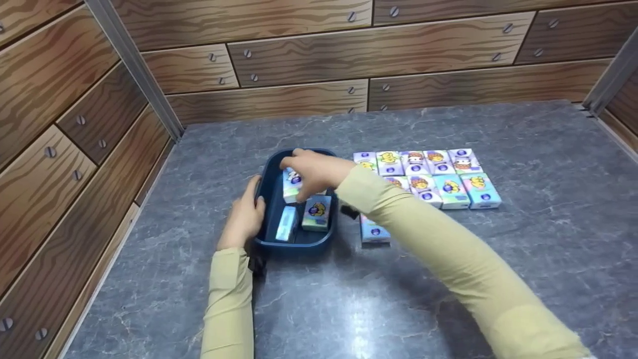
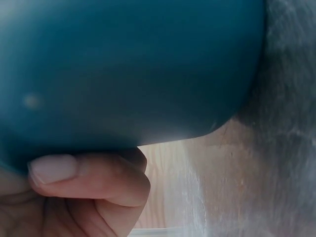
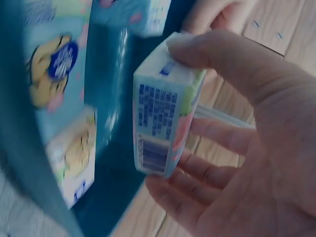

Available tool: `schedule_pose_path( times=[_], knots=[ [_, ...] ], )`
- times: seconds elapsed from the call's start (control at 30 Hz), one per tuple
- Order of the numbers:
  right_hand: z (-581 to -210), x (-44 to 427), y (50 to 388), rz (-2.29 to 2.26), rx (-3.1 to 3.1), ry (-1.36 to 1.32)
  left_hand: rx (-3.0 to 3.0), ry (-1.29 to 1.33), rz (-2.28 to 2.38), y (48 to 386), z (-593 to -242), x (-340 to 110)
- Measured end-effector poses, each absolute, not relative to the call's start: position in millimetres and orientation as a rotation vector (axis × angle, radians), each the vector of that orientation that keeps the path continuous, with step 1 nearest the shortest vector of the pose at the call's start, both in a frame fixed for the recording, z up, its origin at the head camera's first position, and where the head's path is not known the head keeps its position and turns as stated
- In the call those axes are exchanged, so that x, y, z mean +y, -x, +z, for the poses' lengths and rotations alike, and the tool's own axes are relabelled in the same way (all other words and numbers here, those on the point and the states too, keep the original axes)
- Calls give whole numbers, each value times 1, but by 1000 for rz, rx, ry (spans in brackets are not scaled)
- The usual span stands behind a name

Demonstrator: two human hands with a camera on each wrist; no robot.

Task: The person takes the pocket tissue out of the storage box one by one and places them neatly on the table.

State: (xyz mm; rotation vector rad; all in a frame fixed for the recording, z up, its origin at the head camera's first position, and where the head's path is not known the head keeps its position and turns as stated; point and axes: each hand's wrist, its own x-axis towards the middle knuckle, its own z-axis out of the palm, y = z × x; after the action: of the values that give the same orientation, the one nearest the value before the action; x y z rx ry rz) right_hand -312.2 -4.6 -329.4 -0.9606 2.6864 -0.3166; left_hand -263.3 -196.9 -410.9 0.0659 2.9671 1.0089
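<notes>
Toward twelve o'clock in the blue bin (image 1: 294, 246), a light-looking packet (image 3: 157, 113)

Right hand (image 1: 319, 172) pinches it, thumb against fingers; left hand (image 1: 243, 217) grips the bin at nine. I'd guess it squashes easily: best held gently by its ends.

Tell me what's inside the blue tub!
Little cartoon packets are inside the blue tub. The right hand holds another packet. In the head view, that hand covers part of the inside, so I can't see everything under it.
</notes>
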Motion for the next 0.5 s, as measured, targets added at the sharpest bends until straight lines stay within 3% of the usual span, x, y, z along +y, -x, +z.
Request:
schedule_pose_path(
  times=[0.5],
  knots=[
    [-318, 113, 262, -488, 2748, 1021, 3006, -103, 948, 262, -411, -196]
  ],
)
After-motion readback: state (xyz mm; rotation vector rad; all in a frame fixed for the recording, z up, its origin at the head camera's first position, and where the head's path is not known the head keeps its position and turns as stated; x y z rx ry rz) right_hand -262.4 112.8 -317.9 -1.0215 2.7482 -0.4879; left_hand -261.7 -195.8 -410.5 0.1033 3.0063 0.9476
